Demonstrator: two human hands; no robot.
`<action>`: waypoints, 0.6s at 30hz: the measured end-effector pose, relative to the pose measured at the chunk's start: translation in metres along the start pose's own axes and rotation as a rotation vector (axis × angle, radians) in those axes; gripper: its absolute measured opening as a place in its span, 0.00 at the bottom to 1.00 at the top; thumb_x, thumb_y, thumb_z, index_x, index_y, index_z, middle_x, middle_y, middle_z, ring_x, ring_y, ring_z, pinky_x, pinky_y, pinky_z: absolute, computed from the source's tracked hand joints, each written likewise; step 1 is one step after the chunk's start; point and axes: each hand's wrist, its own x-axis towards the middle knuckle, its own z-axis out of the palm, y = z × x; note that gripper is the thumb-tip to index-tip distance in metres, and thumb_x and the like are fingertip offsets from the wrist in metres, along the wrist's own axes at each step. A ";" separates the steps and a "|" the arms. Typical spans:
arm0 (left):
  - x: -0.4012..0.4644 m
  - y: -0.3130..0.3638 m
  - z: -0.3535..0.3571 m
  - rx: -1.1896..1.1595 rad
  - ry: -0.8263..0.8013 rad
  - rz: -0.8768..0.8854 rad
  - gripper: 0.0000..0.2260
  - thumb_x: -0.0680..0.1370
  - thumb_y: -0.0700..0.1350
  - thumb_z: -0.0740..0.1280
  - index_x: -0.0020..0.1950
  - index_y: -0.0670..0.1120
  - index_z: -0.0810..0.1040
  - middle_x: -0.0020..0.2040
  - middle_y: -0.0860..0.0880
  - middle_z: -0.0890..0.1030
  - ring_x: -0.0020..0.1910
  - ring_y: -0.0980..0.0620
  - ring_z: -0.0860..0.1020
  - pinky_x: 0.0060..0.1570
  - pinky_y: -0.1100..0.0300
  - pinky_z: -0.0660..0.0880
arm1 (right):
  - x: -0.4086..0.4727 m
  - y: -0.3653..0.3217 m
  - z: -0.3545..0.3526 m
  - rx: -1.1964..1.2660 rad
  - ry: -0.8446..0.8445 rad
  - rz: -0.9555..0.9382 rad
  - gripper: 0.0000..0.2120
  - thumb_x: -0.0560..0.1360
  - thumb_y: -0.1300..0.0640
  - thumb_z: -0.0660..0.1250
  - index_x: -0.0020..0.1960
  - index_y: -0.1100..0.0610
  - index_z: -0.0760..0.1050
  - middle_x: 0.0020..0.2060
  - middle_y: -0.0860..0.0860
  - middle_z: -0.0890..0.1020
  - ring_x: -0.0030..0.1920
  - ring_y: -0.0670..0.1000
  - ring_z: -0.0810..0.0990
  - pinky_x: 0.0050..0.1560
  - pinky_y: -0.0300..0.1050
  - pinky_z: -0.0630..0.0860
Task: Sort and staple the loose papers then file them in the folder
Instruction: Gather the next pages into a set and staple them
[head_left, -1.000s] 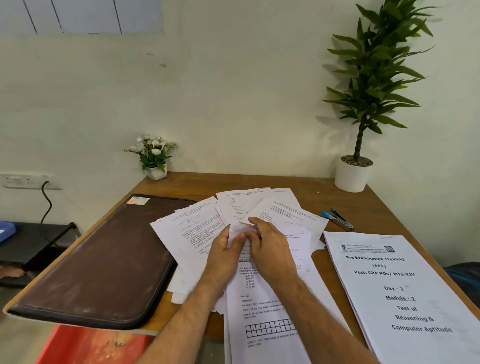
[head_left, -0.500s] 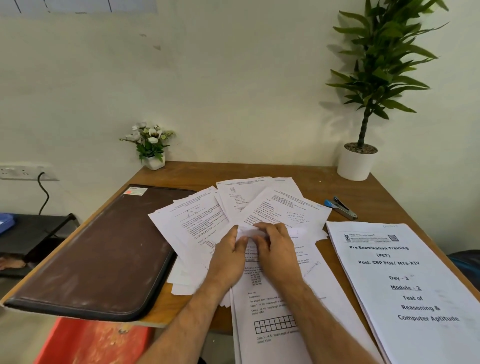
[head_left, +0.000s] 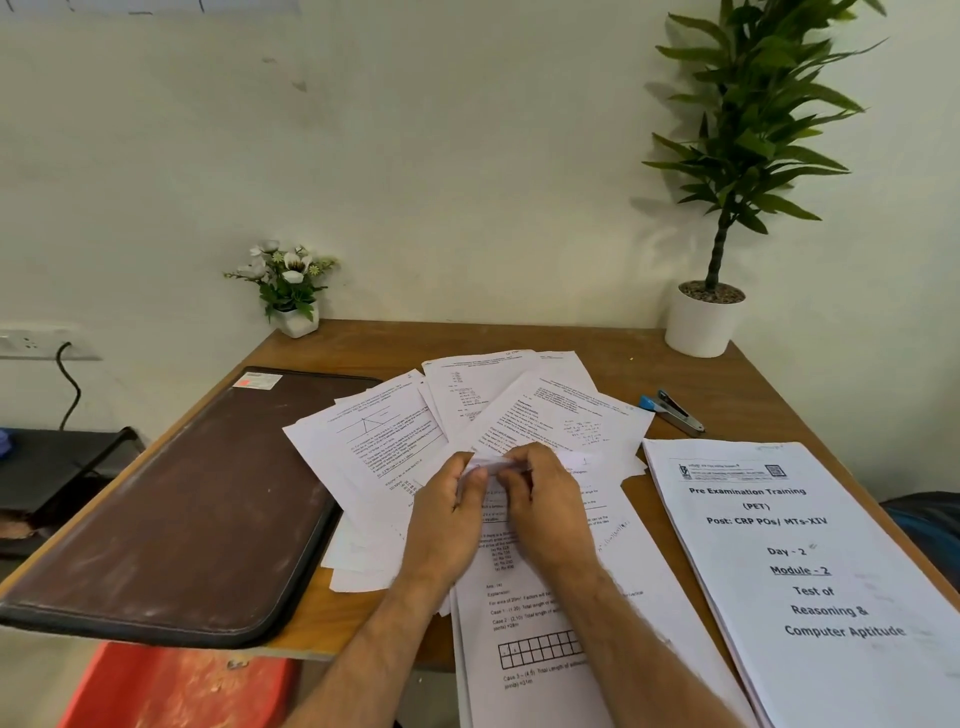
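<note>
A brown wooden desk (head_left: 597, 358) stands against a pale plastered wall (head_left: 441, 156). A dark brown zip folder (head_left: 171, 509) lies at left, fanned loose white printed papers (head_left: 524, 410) in the middle. Over them, left hand (head_left: 448, 525) and right hand (head_left: 545, 506) meet, each grip pinching a folded top paper edge (head_left: 571, 460).

Plain off-white painted wall (head_left: 441, 156) standing behind brown wooden table (head_left: 613, 358), few small marks showing on it. White wall socket strip (head_left: 31, 343) sitting low at left, black cable (head_left: 70, 384) hanging from it. Low black side table (head_left: 67, 462) standing beneath. Red plastic object (head_left: 171, 686) showing under table's near edge. Soft, even light falling across room.
</note>
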 end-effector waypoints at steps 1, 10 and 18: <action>0.000 0.001 0.000 -0.023 0.014 0.005 0.09 0.84 0.49 0.62 0.61 0.56 0.80 0.52 0.61 0.84 0.54 0.64 0.80 0.50 0.70 0.76 | 0.000 0.001 0.000 0.008 0.000 0.015 0.04 0.82 0.55 0.64 0.54 0.47 0.71 0.53 0.43 0.77 0.50 0.40 0.77 0.42 0.25 0.71; 0.019 0.003 -0.009 -0.523 0.235 -0.232 0.10 0.85 0.46 0.62 0.55 0.47 0.83 0.49 0.46 0.87 0.52 0.44 0.85 0.55 0.50 0.80 | -0.001 -0.001 -0.001 0.039 0.022 0.018 0.05 0.82 0.55 0.63 0.50 0.46 0.70 0.49 0.39 0.76 0.49 0.38 0.76 0.44 0.26 0.70; 0.058 0.000 -0.025 -0.016 0.082 -0.163 0.14 0.78 0.41 0.73 0.61 0.54 0.80 0.57 0.55 0.83 0.57 0.56 0.81 0.62 0.52 0.78 | -0.005 0.000 -0.006 0.028 0.059 -0.053 0.08 0.82 0.55 0.64 0.59 0.48 0.75 0.55 0.38 0.73 0.55 0.39 0.73 0.50 0.22 0.66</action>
